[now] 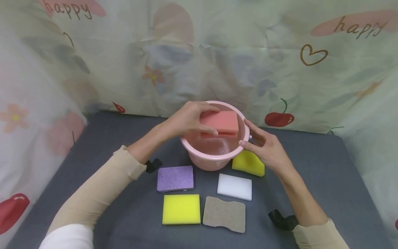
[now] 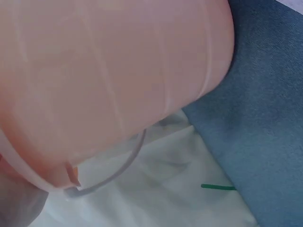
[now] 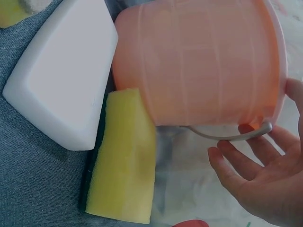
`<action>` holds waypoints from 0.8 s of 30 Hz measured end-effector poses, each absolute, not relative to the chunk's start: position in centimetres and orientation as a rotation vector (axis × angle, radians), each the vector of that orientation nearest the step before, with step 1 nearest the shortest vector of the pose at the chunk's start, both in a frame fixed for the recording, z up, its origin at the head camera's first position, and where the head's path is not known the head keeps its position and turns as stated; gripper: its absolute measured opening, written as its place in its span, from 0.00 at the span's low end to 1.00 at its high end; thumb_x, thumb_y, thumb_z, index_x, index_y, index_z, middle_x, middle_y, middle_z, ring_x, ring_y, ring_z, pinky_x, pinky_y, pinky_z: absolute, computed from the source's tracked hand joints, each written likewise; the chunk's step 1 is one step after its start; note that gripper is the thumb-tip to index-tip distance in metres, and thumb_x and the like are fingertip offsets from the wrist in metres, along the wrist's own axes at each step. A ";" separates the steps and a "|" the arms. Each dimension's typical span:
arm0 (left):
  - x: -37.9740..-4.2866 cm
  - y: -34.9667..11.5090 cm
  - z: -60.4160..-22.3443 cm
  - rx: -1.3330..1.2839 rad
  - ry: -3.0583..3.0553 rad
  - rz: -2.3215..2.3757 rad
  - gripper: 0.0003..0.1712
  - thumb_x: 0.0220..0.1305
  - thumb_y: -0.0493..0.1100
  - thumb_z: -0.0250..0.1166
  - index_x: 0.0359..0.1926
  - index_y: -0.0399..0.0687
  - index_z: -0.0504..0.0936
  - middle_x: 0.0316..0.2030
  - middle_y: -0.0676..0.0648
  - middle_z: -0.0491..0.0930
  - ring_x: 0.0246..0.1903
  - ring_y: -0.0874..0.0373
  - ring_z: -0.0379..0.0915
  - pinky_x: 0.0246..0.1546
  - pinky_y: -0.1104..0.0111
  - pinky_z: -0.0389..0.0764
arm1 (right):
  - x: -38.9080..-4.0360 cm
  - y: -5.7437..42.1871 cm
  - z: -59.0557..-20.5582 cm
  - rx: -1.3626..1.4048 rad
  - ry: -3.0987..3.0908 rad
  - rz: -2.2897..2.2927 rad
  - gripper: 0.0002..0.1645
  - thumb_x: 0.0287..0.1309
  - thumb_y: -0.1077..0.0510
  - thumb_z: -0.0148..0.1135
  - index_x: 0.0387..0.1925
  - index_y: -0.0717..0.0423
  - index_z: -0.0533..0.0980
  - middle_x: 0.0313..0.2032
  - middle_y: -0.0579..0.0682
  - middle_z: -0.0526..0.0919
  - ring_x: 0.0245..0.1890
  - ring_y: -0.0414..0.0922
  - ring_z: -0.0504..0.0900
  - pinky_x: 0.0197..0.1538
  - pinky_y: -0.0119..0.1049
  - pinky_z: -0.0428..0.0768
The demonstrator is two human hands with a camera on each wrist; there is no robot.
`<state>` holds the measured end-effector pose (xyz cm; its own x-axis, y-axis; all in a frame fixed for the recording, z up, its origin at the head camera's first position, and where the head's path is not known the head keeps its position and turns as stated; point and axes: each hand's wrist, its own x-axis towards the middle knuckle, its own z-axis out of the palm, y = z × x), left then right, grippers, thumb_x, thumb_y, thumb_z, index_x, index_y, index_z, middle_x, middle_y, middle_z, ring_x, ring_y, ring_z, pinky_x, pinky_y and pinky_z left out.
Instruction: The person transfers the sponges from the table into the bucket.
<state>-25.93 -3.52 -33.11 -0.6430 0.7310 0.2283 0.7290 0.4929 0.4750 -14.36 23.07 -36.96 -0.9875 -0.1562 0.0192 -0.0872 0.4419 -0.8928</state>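
Note:
My left hand (image 1: 193, 118) grips a coral-red sponge block (image 1: 224, 120), with the thumb along its near side, over the mouth of a pink bucket (image 1: 206, 160). My right hand (image 1: 268, 148) touches the bucket's right rim with its fingers spread. In the right wrist view, those fingers lie beside the grey bucket handle (image 3: 227, 138), and the thumb is at the rim. The left wrist view takes in the bucket's side (image 2: 118, 71) and only a blurred edge of the left hand (image 2: 21, 201); the sponge is hidden there.
Against the bucket's right side leans a yellow sponge (image 1: 248, 164). In front lie a purple sponge (image 1: 175, 178), a white sponge (image 1: 234, 187), another yellow sponge (image 1: 181, 209) and a grey-brown wavy-edged pad (image 1: 224, 214). A patterned curtain (image 1: 217, 52) hangs behind the dark table (image 1: 130, 207).

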 end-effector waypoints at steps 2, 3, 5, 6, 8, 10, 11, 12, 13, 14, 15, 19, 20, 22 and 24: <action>-25.9 -3.3 -33.0 1.329 2.719 0.810 0.39 0.48 0.60 0.79 0.60 0.50 0.81 0.55 0.52 0.81 0.54 0.61 0.74 0.54 0.69 0.73 | -14.3 23.0 -36.9 -0.221 2.617 -1.608 0.43 0.61 0.45 0.68 0.74 0.32 0.59 0.71 0.45 0.66 0.70 0.51 0.65 0.60 0.48 0.74; -25.9 -3.2 -33.0 1.328 2.720 0.782 0.40 0.48 0.60 0.79 0.60 0.50 0.81 0.56 0.51 0.80 0.55 0.60 0.74 0.54 0.68 0.72 | -14.3 23.0 -36.9 -0.225 2.619 -1.607 0.43 0.61 0.46 0.68 0.74 0.32 0.59 0.71 0.45 0.66 0.70 0.51 0.66 0.60 0.48 0.74; -25.9 -3.0 -32.9 1.333 2.716 0.722 0.40 0.48 0.60 0.79 0.61 0.49 0.80 0.56 0.51 0.80 0.55 0.59 0.73 0.55 0.68 0.72 | -14.3 23.0 -36.9 -0.224 2.625 -1.605 0.43 0.61 0.46 0.68 0.74 0.32 0.59 0.71 0.45 0.66 0.69 0.52 0.66 0.59 0.48 0.75; -26.0 -2.8 -32.9 1.333 2.712 0.699 0.40 0.48 0.59 0.79 0.61 0.49 0.80 0.56 0.51 0.80 0.55 0.59 0.73 0.55 0.68 0.71 | -14.3 22.9 -37.0 -0.224 2.628 -1.603 0.43 0.62 0.46 0.68 0.74 0.31 0.59 0.71 0.45 0.66 0.69 0.52 0.66 0.59 0.48 0.75; -26.0 -2.6 -32.8 1.325 2.701 0.661 0.40 0.48 0.59 0.79 0.61 0.49 0.80 0.56 0.51 0.80 0.54 0.59 0.73 0.55 0.68 0.71 | -14.3 22.9 -37.0 -0.224 2.640 -1.592 0.43 0.62 0.46 0.68 0.74 0.31 0.59 0.71 0.46 0.66 0.69 0.53 0.67 0.59 0.49 0.75; -26.1 -2.3 -32.9 1.324 2.694 0.626 0.40 0.47 0.59 0.79 0.60 0.48 0.80 0.54 0.51 0.81 0.53 0.59 0.73 0.55 0.68 0.71 | -14.4 22.9 -37.0 -0.222 2.644 -1.587 0.43 0.61 0.46 0.68 0.74 0.30 0.60 0.71 0.46 0.66 0.69 0.53 0.67 0.59 0.49 0.75; -26.1 -2.2 -32.9 1.327 2.688 0.609 0.40 0.47 0.59 0.79 0.60 0.48 0.81 0.53 0.51 0.82 0.52 0.59 0.74 0.55 0.68 0.71 | -14.4 22.9 -37.0 -0.223 2.649 -1.582 0.42 0.61 0.46 0.68 0.74 0.30 0.60 0.71 0.46 0.66 0.69 0.54 0.67 0.59 0.50 0.75; -26.2 -2.1 -32.9 1.330 2.679 0.594 0.39 0.47 0.58 0.79 0.59 0.48 0.81 0.52 0.51 0.82 0.51 0.59 0.74 0.54 0.68 0.71 | -14.4 22.9 -37.0 -0.224 2.648 -1.581 0.43 0.61 0.46 0.68 0.74 0.30 0.60 0.71 0.46 0.66 0.69 0.54 0.67 0.60 0.50 0.74; -26.2 -1.9 -32.9 1.332 2.668 0.583 0.39 0.47 0.58 0.79 0.59 0.47 0.81 0.51 0.50 0.82 0.50 0.59 0.74 0.53 0.68 0.71 | -14.4 22.9 -37.0 -0.223 2.649 -1.578 0.43 0.61 0.45 0.68 0.74 0.30 0.60 0.71 0.46 0.66 0.69 0.54 0.67 0.60 0.50 0.74; -26.3 -1.8 -32.9 1.336 2.657 0.568 0.39 0.47 0.57 0.79 0.59 0.47 0.81 0.50 0.50 0.83 0.49 0.59 0.75 0.53 0.68 0.71 | -14.4 22.9 -37.0 -0.224 2.646 -1.579 0.42 0.61 0.45 0.68 0.74 0.30 0.60 0.71 0.46 0.66 0.69 0.54 0.67 0.60 0.51 0.74; -26.3 -1.6 -33.0 1.337 2.648 0.556 0.38 0.48 0.57 0.79 0.59 0.46 0.81 0.50 0.50 0.83 0.48 0.59 0.75 0.52 0.68 0.71 | -14.4 22.9 -37.0 -0.224 2.645 -1.580 0.42 0.61 0.45 0.68 0.74 0.30 0.60 0.71 0.46 0.66 0.69 0.54 0.67 0.60 0.51 0.74; -26.5 -1.3 -33.0 1.311 2.615 0.534 0.37 0.49 0.53 0.79 0.59 0.45 0.81 0.50 0.50 0.82 0.46 0.58 0.74 0.50 0.68 0.71 | -14.4 23.0 -37.0 -0.219 2.654 -1.573 0.42 0.61 0.45 0.68 0.74 0.31 0.60 0.71 0.47 0.66 0.69 0.54 0.67 0.60 0.52 0.74; -26.5 -1.2 -33.0 1.299 2.615 0.528 0.36 0.49 0.53 0.79 0.59 0.46 0.80 0.50 0.50 0.82 0.47 0.58 0.74 0.51 0.68 0.71 | -14.4 23.0 -37.0 -0.218 2.658 -1.571 0.42 0.61 0.45 0.68 0.74 0.31 0.60 0.71 0.47 0.66 0.69 0.54 0.66 0.60 0.52 0.74; -26.5 -1.2 -33.1 1.274 2.612 0.530 0.36 0.48 0.51 0.79 0.58 0.45 0.80 0.50 0.50 0.82 0.47 0.58 0.74 0.51 0.68 0.71 | -14.4 22.9 -37.1 -0.216 2.664 -1.567 0.42 0.62 0.46 0.68 0.74 0.31 0.60 0.71 0.47 0.66 0.69 0.55 0.66 0.60 0.53 0.74; -26.5 -1.2 -33.2 1.255 2.608 0.530 0.35 0.48 0.50 0.79 0.57 0.44 0.80 0.50 0.50 0.82 0.47 0.57 0.74 0.51 0.68 0.71 | -14.4 22.9 -37.1 -0.214 2.670 -1.558 0.42 0.62 0.46 0.68 0.74 0.31 0.60 0.71 0.47 0.67 0.70 0.55 0.66 0.60 0.54 0.74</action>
<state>-26.51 -1.21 -33.17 -0.6197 0.7845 -0.0235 0.7132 0.5753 0.4006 -14.38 22.85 -37.08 -0.9896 -0.1401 0.0325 -0.0973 0.4852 -0.8690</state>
